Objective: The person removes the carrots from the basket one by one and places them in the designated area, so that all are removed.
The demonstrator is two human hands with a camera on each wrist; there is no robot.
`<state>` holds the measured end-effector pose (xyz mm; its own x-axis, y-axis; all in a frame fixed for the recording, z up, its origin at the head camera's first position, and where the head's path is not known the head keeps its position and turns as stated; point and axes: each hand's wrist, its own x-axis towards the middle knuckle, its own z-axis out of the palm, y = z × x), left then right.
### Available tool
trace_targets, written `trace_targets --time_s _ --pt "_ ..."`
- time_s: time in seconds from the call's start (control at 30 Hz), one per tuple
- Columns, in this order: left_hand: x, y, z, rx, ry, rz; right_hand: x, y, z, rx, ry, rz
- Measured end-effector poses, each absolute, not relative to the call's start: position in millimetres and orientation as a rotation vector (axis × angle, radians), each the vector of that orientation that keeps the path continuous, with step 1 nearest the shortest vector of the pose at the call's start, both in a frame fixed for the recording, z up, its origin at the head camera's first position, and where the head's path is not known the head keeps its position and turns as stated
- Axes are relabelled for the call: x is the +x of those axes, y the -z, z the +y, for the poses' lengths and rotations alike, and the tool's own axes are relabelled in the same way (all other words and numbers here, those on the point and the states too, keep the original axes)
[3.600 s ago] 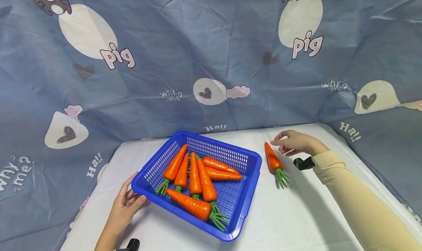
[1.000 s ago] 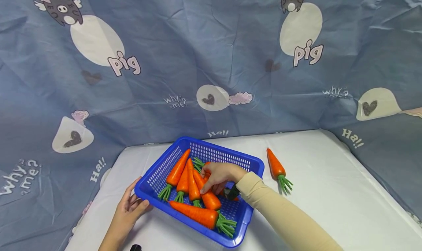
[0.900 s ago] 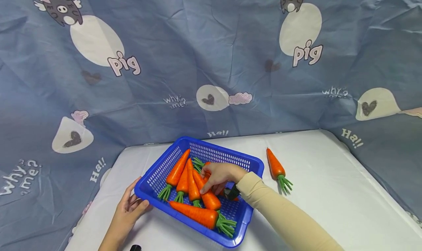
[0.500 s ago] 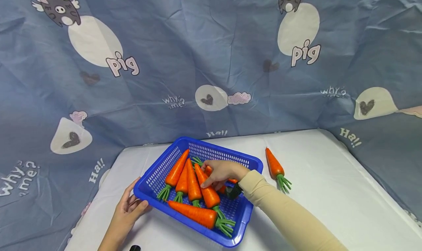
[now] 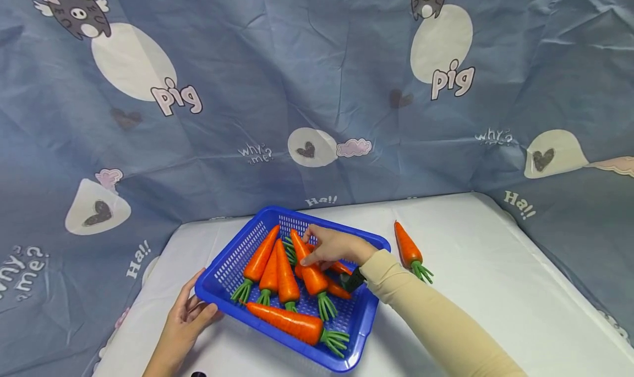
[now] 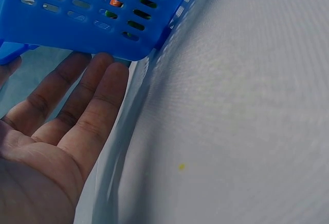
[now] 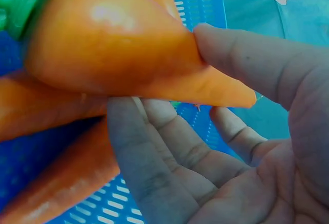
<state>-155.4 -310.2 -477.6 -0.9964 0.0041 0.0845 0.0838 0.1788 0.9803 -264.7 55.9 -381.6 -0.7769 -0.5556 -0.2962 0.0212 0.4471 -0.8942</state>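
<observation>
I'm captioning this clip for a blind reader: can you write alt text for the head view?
A right hand pinches a carrot by its tip, lifting it in a blue basket that holds more carrots, while the left hand rests against the basket's near left corner. One more carrot lies on the white table to the basket's right, before a blue cartoon-pig cloth.

carrot point(image 5: 311, 268) | orange, green top | tilted, tip raised | over blue basket point(image 5: 364, 315)

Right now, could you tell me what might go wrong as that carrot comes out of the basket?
1. The right hand pinches the lifted carrot only near its pointed end, so it may slip back.
2. It lies across other carrots; lifting could drag them.
3. The left hand only touches the blue basket corner with straight fingers, so the basket might slide.
</observation>
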Motion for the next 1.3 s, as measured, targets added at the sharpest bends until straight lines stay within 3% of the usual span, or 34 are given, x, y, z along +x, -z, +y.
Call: trace_targets --time_s 1.3 --pt "-155.6 480.5 -311.9 -0.180 2.004 -2.328 -282.3 349.2 122.8 -0.382 1.410 2.250"
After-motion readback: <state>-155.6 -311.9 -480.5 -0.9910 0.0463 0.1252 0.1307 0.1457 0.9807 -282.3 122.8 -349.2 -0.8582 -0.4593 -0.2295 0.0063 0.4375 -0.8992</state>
